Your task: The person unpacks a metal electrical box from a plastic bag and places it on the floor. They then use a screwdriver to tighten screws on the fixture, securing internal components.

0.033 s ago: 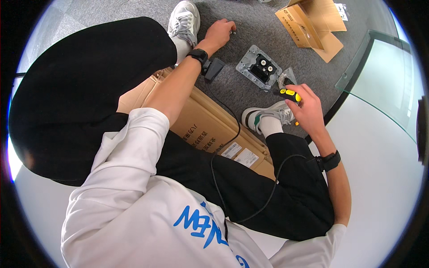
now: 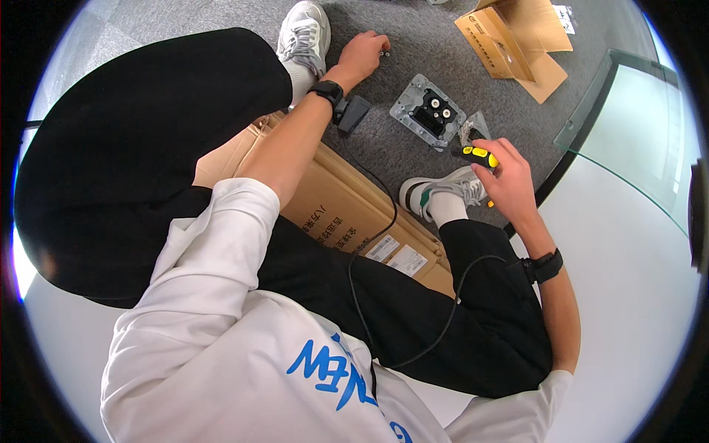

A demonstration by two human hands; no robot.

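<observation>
Nearest me, a long brown cardboard carton (image 2: 347,207) lies by the legs, a thin black cable (image 2: 393,203) looping across it. The right hand (image 2: 508,181) grips a yellow-and-black tool handle (image 2: 480,156) just beside a clear plastic bag of small parts (image 2: 478,124), which crowds the grey metal housing (image 2: 408,100) on the carpet. The work looks partway: a black block (image 2: 428,122) with two round whitish fittings (image 2: 435,103) sits inside; whether it's fastened, I can't tell. The left hand (image 2: 360,57) pinches a small silvery piece (image 2: 385,54). Farther off stands an open brown cardboard box (image 2: 498,46).

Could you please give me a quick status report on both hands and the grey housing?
Left hand holding small shiny piece; right hand gripping yellow-and-black tool. Grey housing on carpet, touched by neither hand. Plastic bag beside housing, near tool.
</observation>
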